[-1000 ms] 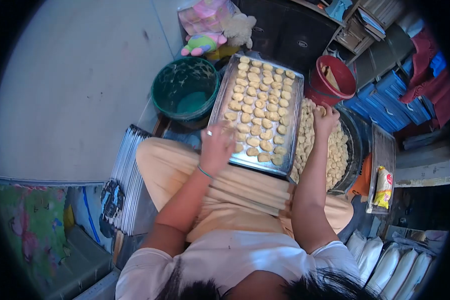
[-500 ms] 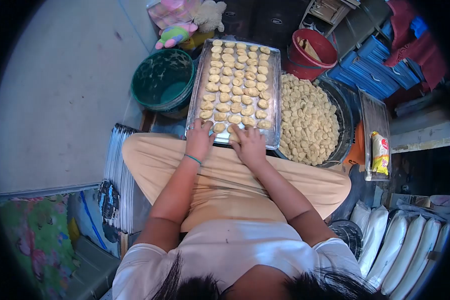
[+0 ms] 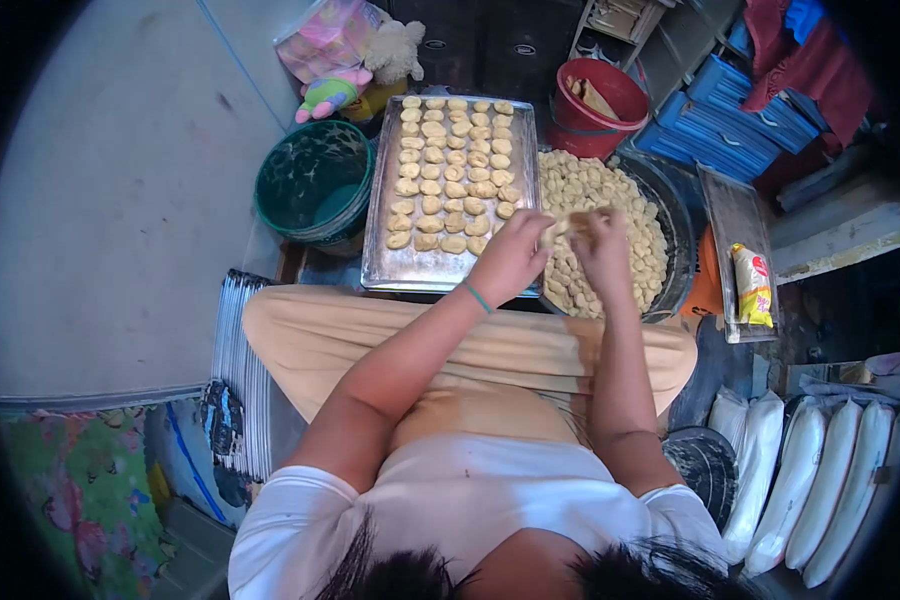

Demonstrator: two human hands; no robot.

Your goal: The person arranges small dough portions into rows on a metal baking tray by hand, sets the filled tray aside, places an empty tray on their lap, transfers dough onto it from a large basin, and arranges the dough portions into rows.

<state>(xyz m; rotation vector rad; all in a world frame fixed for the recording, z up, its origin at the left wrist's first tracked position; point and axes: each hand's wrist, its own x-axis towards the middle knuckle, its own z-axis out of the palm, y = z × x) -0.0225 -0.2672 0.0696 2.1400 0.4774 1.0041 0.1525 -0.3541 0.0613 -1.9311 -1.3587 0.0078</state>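
My left hand (image 3: pixel 513 258) reaches across the front right corner of the metal tray (image 3: pixel 390 268). Its fingers are closed on a pale dough piece (image 3: pixel 550 234). Close beside it, my right hand (image 3: pixel 603 252) is over the round black tub (image 3: pixel 682 262), its fingers curled and blurred by motion. What they grip cannot be made out. Heaped small dough pieces (image 3: pixel 630 215) fill the tub. Rows of flattened dough rounds (image 3: pixel 431 204) lie on the tray, and my left hand hides part of its front right corner.
A green bucket (image 3: pixel 315 180) stands left of the tray, a red bucket (image 3: pixel 597 105) behind the tub. At right, a yellow and red packet (image 3: pixel 753 285) lies on another tray (image 3: pixel 715 200). Stacked trays (image 3: pixel 240 370) stand at left; long white packages (image 3: pixel 805 490) lie at lower right.
Both hands have left the tray's front edge and moved right, toward the tub. Bare metal now shows along the front of the tray where they were. The view has shifted slightly.
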